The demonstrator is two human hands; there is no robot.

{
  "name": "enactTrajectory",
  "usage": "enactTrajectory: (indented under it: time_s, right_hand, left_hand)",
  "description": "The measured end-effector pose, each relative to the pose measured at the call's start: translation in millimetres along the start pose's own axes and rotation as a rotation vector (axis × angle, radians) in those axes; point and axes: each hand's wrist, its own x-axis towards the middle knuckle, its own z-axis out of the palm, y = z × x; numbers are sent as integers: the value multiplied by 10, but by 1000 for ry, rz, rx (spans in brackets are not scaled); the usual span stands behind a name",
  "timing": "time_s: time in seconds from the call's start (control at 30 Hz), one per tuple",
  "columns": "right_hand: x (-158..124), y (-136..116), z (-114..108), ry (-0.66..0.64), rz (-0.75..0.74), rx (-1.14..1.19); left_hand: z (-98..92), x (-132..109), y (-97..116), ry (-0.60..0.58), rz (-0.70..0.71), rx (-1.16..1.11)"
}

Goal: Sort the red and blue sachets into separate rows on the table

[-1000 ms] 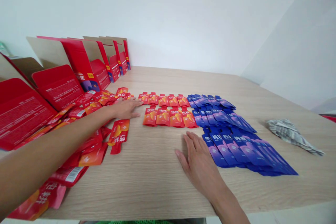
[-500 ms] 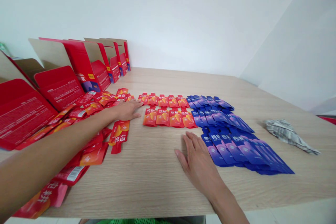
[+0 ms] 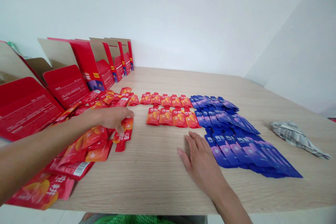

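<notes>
White wall (image 3: 189, 21) borders the far edge of the pale wood-grain tabletop (image 3: 154, 171). Red cartons (image 3: 67, 85) stand with raised flaps along the left edge, up to the far left corner. Loose red pouches (image 3: 96, 134) lie piled in front of the cartons, down to the near left corner. Left hand (image 3: 112, 117): over a single red pouch (image 3: 128, 125) at the pile's right side; thumb and index finger are parted, the other fingers are hidden, and a grip cannot be confirmed. Right hand (image 3: 203, 164): palm down, inboard of the near edge, fingers close together, thumb spread away, just beside the blue pouches (image 3: 246, 148). Aligned red pouches (image 3: 166, 116) form two rows at mid-tabletop, adjoining the blue pouches, which overlap in three rows. Checkered cloth (image 3: 294, 135) lies toward the right edge
</notes>
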Motion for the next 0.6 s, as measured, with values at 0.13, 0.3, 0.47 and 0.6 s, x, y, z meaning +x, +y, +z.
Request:
enactTrajectory:
  time_s: [0.13,0.3,0.47,0.6]
  right_hand:
    - [-1,-9,-7,2,0,-3]
    - [0,-20,-23,-17,13,0]
    - [0,-19,-24,-13,23,19]
    - [4,-16,-31,-29,22,28]
  left_hand:
    - [67,86,-85,26,73,-190]
    - [-39,51,-187,-91,62,-448]
    - [-217,-188,-292,-124,22,-629]
    - [-264,-364,-436,48,-131,-745]
